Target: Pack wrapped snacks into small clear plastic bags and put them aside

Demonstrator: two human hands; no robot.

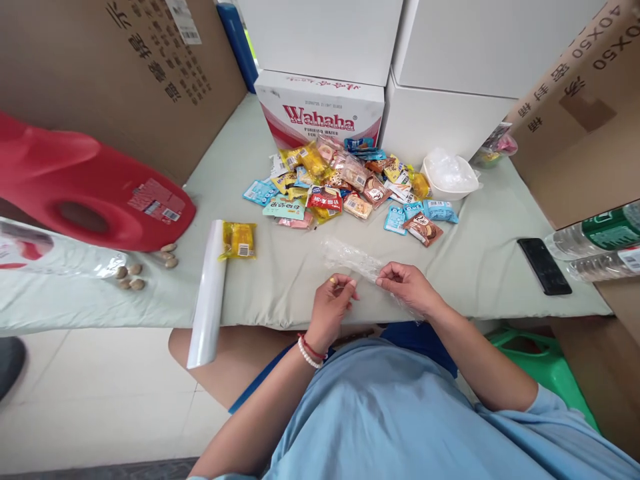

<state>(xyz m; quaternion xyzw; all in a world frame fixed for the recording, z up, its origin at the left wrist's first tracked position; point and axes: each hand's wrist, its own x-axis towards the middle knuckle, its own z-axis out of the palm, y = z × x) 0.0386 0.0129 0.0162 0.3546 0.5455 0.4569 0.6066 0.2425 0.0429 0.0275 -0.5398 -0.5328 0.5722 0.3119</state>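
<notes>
A crumpled clear plastic bag [350,255] lies over the table in front of me, its near end trailing toward the table's edge. My right hand [409,288] pinches this bag between thumb and fingers. Just left of it, my left hand [333,308] is closed, thumb against the curled fingers; whether it grips anything is hidden. Farther left, a roll of plastic bags [207,293] sticks out past the table edge, with a yellow-wrapped snack [239,240] beside it. Beyond my hands lies a heap of packaged snacks [345,175].
A white bowl [451,190] holding crumpled clear plastic stands behind right. On the right lie a black phone [544,267] and plastic bottles [600,233]. A large red jug [90,193] and several round brown things [131,277] are left. A Wahaha carton [320,110] stands behind the snacks.
</notes>
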